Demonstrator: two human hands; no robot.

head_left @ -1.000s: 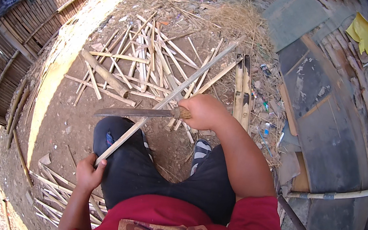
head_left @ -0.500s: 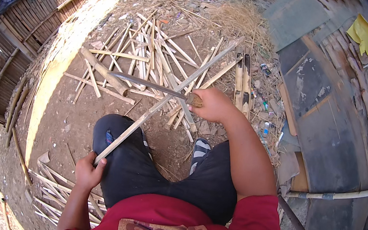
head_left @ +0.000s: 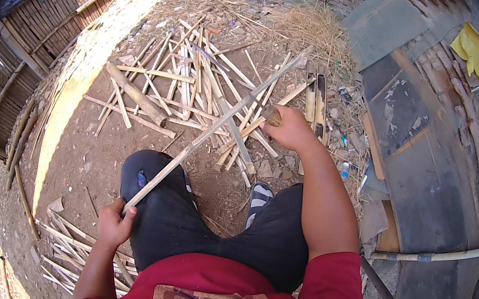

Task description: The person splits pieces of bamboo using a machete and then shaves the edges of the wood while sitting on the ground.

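My left hand (head_left: 115,224) is closed around the near end of a long split bamboo strip (head_left: 190,150). The strip slants away from my left knee toward the far right, over a pile of strips. My right hand (head_left: 289,129) grips the brown handle of a machete (head_left: 220,62). Its long narrow blade points to the far left and crosses the strip's far half; whether they touch I cannot tell. Beneath them lies the heap of pale bamboo strips (head_left: 185,74) on the dirt.
A thick bamboo piece (head_left: 137,95) lies left of the heap. More strips (head_left: 69,248) are stacked by my left arm. Split bamboo halves (head_left: 317,105) and litter lie to the right, beside dark boards (head_left: 429,194). Dry straw (head_left: 314,31) is at the back.
My right hand has moved slightly right and farther away. The machete blade has swung from pointing left to pointing up and left. My left hand and the strip stay nearly in place.
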